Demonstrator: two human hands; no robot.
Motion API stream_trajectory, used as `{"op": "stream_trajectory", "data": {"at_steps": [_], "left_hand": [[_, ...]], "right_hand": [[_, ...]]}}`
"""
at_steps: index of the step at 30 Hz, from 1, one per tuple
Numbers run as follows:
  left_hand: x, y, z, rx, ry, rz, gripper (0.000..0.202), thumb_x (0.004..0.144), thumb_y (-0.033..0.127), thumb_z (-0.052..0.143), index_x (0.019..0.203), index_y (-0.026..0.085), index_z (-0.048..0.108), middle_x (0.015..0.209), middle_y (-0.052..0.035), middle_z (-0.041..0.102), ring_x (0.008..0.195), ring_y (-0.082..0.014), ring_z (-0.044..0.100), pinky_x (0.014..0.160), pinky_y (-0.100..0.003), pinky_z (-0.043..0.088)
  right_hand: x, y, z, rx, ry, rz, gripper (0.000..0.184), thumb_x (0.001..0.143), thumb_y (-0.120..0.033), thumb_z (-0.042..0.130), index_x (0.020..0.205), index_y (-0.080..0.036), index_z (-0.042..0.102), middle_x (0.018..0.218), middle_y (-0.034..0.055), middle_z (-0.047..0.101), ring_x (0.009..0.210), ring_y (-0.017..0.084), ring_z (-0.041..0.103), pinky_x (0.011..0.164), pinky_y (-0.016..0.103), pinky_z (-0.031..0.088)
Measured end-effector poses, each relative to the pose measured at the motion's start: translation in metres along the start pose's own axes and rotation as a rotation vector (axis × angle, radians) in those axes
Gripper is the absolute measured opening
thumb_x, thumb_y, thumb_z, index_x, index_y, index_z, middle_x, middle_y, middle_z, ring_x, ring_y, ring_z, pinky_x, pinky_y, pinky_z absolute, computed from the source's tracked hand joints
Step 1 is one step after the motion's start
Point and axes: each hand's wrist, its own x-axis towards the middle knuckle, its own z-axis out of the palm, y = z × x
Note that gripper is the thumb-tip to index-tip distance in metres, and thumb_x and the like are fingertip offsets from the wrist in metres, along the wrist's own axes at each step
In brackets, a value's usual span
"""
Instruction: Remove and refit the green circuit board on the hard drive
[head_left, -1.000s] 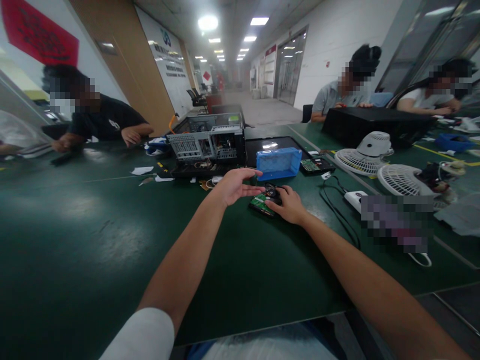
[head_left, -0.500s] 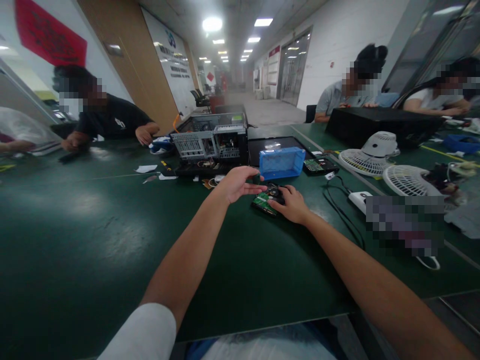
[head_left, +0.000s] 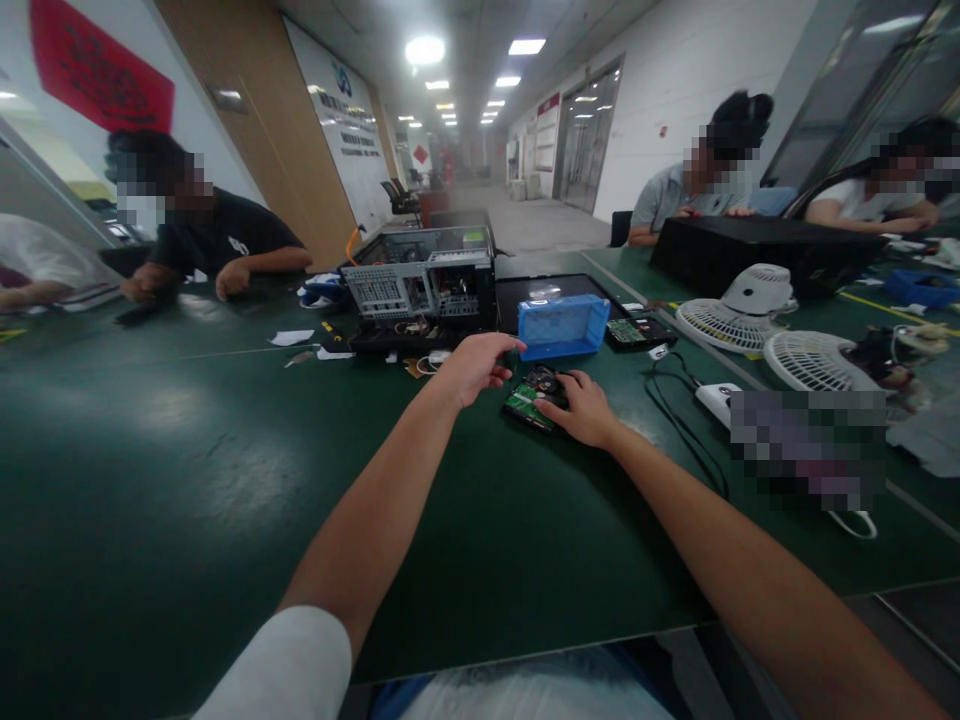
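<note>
Your right hand (head_left: pixel 587 413) has its grip closed over the right side of the hard drive (head_left: pixel 527 403), thumb on top; the drive lies green-board side up on the worktop (head_left: pixel 480 550). Your left hand (head_left: pixel 478 368) is just beside it, one finger stretched out, others curled; I cannot tell whether that grip holds anything. Beyond sits a blue plastic bin (head_left: pixel 564 328), an opened computer case (head_left: pixel 420 285) to its left.
</note>
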Motion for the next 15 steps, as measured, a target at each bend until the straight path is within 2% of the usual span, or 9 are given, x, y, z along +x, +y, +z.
{"op": "stream_trajectory", "data": {"at_steps": [2, 6, 10, 15], "left_hand": [[0.001, -0.001, 0.001, -0.001, 0.038, 0.019, 0.023, 0.080, 0.031, 0.064, 0.098, 0.019, 0.072, 0.104, -0.0077, 0.066, 0.058, -0.0097, 0.057, 0.048, -0.022, 0.040], [0.006, -0.006, -0.001, 0.010, 0.111, 0.051, 0.020, 0.079, 0.032, 0.067, 0.093, 0.017, 0.068, 0.093, -0.0092, 0.072, 0.054, -0.0109, 0.054, 0.047, -0.022, 0.037], [0.011, -0.009, -0.004, 0.031, 0.122, 0.094, 0.016, 0.080, 0.030, 0.064, 0.086, 0.016, 0.067, 0.093, -0.0108, 0.073, 0.056, -0.0115, 0.054, 0.046, -0.022, 0.036], [0.010, -0.008, -0.003, 0.059, 0.106, 0.090, 0.018, 0.080, 0.032, 0.064, 0.089, 0.017, 0.070, 0.097, -0.0087, 0.070, 0.056, -0.0108, 0.057, 0.044, -0.021, 0.035]], "right_hand": [[0.000, 0.000, 0.000, 0.002, 0.003, 0.002, 0.080, 0.090, -0.075, 0.047, 0.145, -0.017, 0.050, 0.148, 0.0196, 0.045, 0.134, 0.036, 0.047, 0.112, 0.049, 0.033], [0.000, 0.000, 0.000, 0.003, 0.002, 0.008, 0.081, 0.090, -0.075, 0.047, 0.145, -0.016, 0.050, 0.147, 0.0197, 0.046, 0.134, 0.037, 0.046, 0.112, 0.050, 0.033], [0.001, 0.001, 0.001, -0.002, 0.002, 0.001, 0.080, 0.090, -0.075, 0.046, 0.145, -0.017, 0.049, 0.148, 0.0189, 0.045, 0.135, 0.036, 0.046, 0.112, 0.049, 0.033], [0.001, 0.001, 0.001, -0.002, -0.009, 0.001, 0.081, 0.089, -0.075, 0.047, 0.146, -0.017, 0.049, 0.148, 0.0193, 0.045, 0.133, 0.037, 0.047, 0.111, 0.049, 0.034]]}}
